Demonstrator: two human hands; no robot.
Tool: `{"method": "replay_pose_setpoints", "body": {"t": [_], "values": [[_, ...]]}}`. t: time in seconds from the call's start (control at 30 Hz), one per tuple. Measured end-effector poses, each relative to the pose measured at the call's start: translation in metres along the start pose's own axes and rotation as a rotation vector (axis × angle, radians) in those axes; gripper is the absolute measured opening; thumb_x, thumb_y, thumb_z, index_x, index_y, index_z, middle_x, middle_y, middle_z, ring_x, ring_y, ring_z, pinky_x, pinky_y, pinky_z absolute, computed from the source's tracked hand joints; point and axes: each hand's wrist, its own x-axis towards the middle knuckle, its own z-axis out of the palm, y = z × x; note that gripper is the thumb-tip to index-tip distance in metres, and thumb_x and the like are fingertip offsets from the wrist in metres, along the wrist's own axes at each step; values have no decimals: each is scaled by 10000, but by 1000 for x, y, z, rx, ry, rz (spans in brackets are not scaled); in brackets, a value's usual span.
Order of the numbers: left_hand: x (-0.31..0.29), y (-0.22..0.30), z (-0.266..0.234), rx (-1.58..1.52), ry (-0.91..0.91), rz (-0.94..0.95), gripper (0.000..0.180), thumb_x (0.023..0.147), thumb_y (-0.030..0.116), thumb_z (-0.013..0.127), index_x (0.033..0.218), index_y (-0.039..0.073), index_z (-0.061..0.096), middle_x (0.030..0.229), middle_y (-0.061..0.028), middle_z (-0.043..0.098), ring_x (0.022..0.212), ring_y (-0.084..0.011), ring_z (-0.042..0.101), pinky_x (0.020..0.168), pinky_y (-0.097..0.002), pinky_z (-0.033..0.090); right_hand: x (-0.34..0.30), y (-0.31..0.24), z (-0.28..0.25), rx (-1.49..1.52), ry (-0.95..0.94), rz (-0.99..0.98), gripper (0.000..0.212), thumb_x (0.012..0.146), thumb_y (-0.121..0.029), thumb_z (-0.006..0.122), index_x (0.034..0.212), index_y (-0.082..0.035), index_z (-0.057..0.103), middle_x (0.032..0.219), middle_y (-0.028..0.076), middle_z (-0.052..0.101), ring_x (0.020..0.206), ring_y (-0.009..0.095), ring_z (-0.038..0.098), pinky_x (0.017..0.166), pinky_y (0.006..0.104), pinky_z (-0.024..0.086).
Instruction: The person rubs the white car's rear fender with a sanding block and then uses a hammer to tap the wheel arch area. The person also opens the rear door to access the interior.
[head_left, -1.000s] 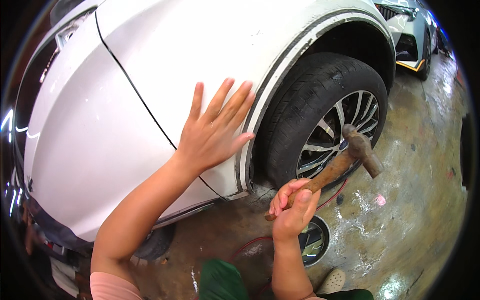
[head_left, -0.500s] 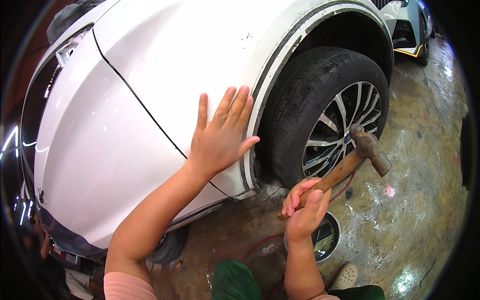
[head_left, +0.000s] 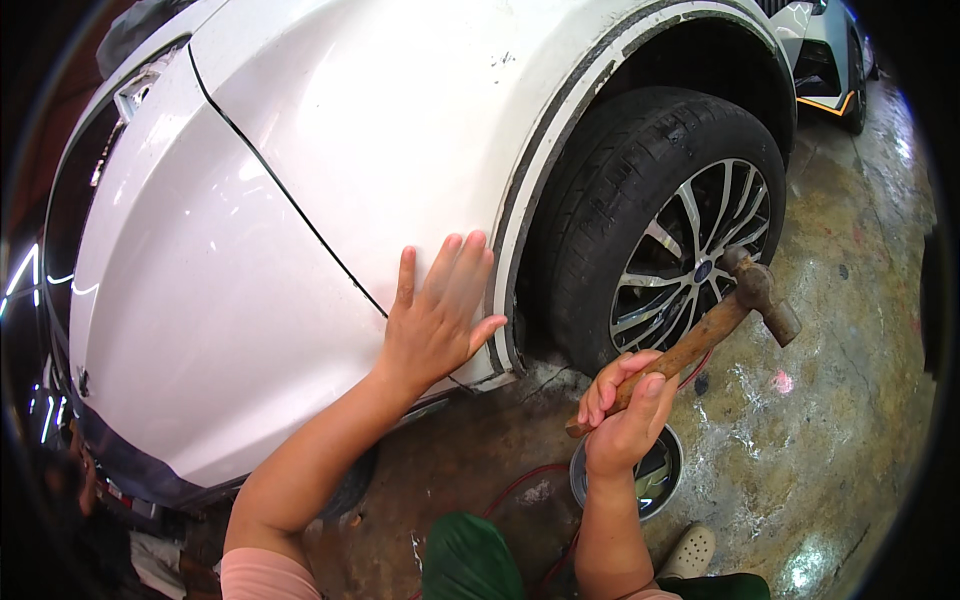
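My left hand (head_left: 432,325) lies flat with fingers spread against the white car's body panel (head_left: 420,130), just left of the wheel arch. Wrapped round a wooden handle, my right hand (head_left: 630,405) holds a ball-peen hammer (head_left: 715,330) by its lower part. The hammer's rusty head points up and to the right, in front of the spoked wheel (head_left: 703,270) and apart from the car. A dark strip with worn edges (head_left: 530,165) runs along the arch beside my left hand.
Under my right hand a round metal bowl (head_left: 676,470) stands on the wet, stained floor (head_left: 790,450), with dark and greenish things in it. A red hose (head_left: 525,478) runs beside it. Another car (head_left: 830,60) stands at the far right.
My left hand has slid down the panel, toward its lower edge. The right hand and hammer have shifted slightly to the right; the grip is the same.
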Motion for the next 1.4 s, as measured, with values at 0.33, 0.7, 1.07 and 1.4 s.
{"method": "replay_pose_setpoints", "body": {"t": [0.33,0.7,1.07,1.4], "values": [[-45,20,11,-77,-34,-13,930,935,561,639,1588,-35,350,1697,-200,271,1592,-363,208,1270,-622,95,2,-5,-5,0,8,13,442,1104,-515,413,1103,-74,453,707,44,449,483,92,395,449,239,392],[114,-49,-28,-95,298,-75,819,1025,494,567,1607,-23,311,1688,-227,276,1574,-390,237,1278,-526,147,2,4,-3,38,60,37,403,1110,-454,413,1115,-54,461,695,39,444,495,89,392,455,242,382],[124,-46,-19,6,392,-197,774,1065,545,466,1590,-14,363,1661,-204,349,1563,-343,287,1279,-478,182,-5,39,-9,9,32,184,290,1114,-331,454,1103,-45,503,695,5,450,517,68,396,452,233,367],[65,-4,1,-34,271,-290,810,1052,522,494,1613,-30,301,1685,-237,278,1581,-387,231,1274,-520,151,6,44,-23,-30,98,200,279,1120,-317,426,1098,-47,491,711,2,455,530,63,405,451,228,372]]}}
